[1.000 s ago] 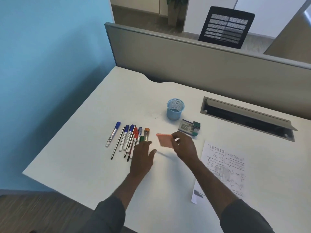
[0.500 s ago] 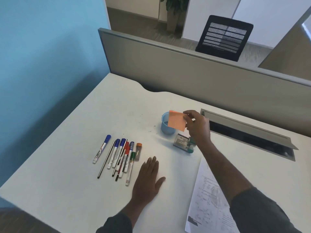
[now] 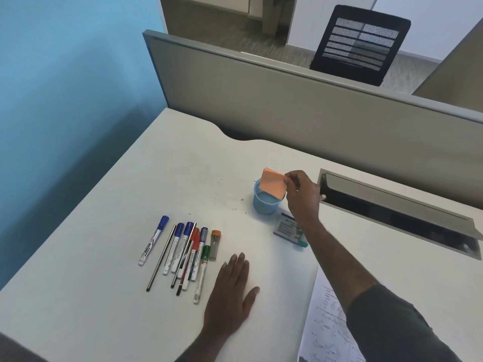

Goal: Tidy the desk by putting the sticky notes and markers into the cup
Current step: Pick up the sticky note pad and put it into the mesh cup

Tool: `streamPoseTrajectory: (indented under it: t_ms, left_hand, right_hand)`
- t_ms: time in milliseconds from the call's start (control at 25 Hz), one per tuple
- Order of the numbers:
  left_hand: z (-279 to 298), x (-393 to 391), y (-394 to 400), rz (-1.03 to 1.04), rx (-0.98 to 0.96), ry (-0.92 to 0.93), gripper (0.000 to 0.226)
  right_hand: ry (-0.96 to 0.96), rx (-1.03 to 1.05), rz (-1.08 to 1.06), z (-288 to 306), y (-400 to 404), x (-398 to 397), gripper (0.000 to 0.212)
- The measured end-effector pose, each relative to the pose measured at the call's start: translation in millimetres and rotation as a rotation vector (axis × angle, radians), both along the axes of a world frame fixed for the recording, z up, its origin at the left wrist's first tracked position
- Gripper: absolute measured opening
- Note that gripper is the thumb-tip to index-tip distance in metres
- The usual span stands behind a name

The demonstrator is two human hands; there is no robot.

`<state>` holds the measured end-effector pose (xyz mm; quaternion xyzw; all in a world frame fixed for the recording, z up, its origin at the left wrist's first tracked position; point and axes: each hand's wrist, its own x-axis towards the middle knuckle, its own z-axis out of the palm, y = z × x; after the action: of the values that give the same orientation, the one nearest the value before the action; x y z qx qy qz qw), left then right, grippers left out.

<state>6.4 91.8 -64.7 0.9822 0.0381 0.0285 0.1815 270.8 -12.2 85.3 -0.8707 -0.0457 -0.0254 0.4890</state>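
A white desk (image 3: pixel 109 257) is being occupied by a row of markers (image 3: pixel 183 252), a blue cup (image 3: pixel 265 205), a small box (image 3: pixel 287 227), a printed sheet (image 3: pixel 324 327) and a flat-pressed left hand (image 3: pixel 230 291).

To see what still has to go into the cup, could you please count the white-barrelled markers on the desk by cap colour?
Blue-capped markers: 4
Red-capped markers: 1
Green-capped markers: 1
Total: 6
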Motion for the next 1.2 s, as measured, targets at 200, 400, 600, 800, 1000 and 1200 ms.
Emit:
streamPoseTrajectory:
  t_ms: [200,400,600,800,1000,1200]
  left_hand:
    - [0.8,-1.3,0.1,0.001,0.001,0.019,0.067]
    - [0.6,-0.9,0.3,-0.004,-0.002,0.018,0.067]
    - [1.0,-0.5,0.2,-0.002,-0.006,0.021,0.067]
    - [2.0,-0.7,-0.1,-0.002,-0.013,0.023,0.067]
    - [2.6,-0.8,-0.2,-0.005,-0.013,0.026,0.067]
    - [2.6,-1.4,-0.2,-0.002,-0.008,0.035,0.067]
  right_hand:
    - [-0.009,-0.060,0.018,0.7,6.0,1.1,0.008]
    - [0.116,-0.157,0.050,-4.9,9.3,-6.5,0.011]
    - [0.110,-0.245,0.083,-12.9,4.2,-13.3,0.009]
    - [0.058,-0.488,0.192,-13.5,2.8,-13.9,0.012]
    - [-0.077,-0.682,0.263,-17.9,7.1,-12.6,0.013]
    - [-0.159,-0.871,0.351,-18.6,20.3,-6.0,0.022]
